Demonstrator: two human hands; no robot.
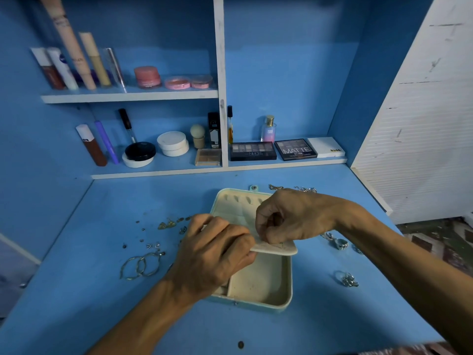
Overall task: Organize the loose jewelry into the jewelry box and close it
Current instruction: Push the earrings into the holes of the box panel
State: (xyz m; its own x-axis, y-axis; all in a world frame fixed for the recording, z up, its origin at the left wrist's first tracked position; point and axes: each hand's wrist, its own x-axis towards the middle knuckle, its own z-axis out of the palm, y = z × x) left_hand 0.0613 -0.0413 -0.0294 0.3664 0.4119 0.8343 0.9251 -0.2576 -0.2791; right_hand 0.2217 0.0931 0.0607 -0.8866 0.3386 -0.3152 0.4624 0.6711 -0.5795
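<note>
Filling the lower half of the frame, a blue desk (89,303) carries the open jewelry box (286,290) at centre, its lid lying flat behind it. A cream inner panel (279,248) lies tilted over the tray. The left hand (215,254) curls its fingers around the panel's left edge. The right hand (289,216) pinches thumb and forefinger down at the panel's near edge; whether a small piece sits between them cannot be told.

Loose jewelry is scattered on both sides: hoop earrings (140,266) and small studs (143,234) at centre left, silver rings (348,279) at right, chains (304,188) just behind the lid. A dark round spot (240,344) sits near the bottom edge.

Blue walls enclose the desk. A white shelf (128,96) at upper left holds tubes and pink pots; the lower ledge holds eyeshadow palettes (253,151) and a perfume bottle (268,129). A scuffed white slatted panel (422,124) fills the right side.
</note>
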